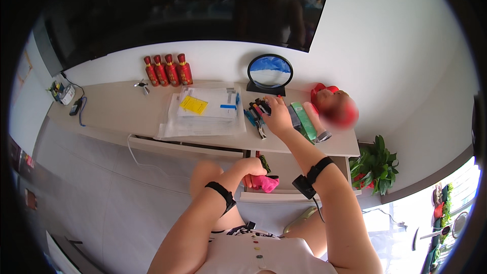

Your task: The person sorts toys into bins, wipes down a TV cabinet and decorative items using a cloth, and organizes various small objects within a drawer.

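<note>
My left hand (254,167) is closed around a bright pink cloth (267,184) above the open drawer (304,190) of a pale cabinet. My right hand (279,116) lies over a bunch of pens and markers (256,110) on the cabinet top (114,110). Its fingers touch the bunch, but the fingertips are partly hidden and I cannot tell if they grip any. Just right of this hand are a green box (303,120) and a pink pouch-like thing (315,116). A dark green item (264,163) lies in the drawer behind my left hand.
Papers (207,102) with a yellow card (194,104) lie left of the markers. Several red bottles (172,72) and a round sand picture (270,71) stand along the wall, below a television (182,7). Red objects (335,102) sit at the right end, near a potted plant (376,165).
</note>
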